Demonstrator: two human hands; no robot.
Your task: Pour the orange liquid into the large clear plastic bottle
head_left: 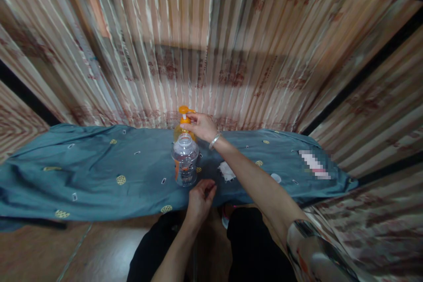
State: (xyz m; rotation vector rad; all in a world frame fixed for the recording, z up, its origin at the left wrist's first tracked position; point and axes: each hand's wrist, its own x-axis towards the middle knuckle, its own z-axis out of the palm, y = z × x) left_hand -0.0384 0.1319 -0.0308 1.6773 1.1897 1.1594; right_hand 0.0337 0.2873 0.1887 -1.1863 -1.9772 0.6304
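Note:
My right hand (201, 127) reaches across to an orange-topped pump bottle (177, 133), its fingers closed around the neck just below the pump head. The bottle stands upright and its lower part is hidden. In front of it stands a clear plastic bottle (185, 163) with an uncapped mouth and an orange patch on its side. My left hand (201, 194) is near the front edge of the cloth, just right of the clear bottle's base and apart from it. Its fingers are curled together, and I see nothing in them.
A blue-green patterned cloth (99, 172) covers the long surface. A crumpled white piece (226, 171) lies by my right forearm, with a white round thing (276, 178) beyond. A blurred-out item (313, 165) lies at the right. Pleated curtains (231, 66) and dark poles enclose the space.

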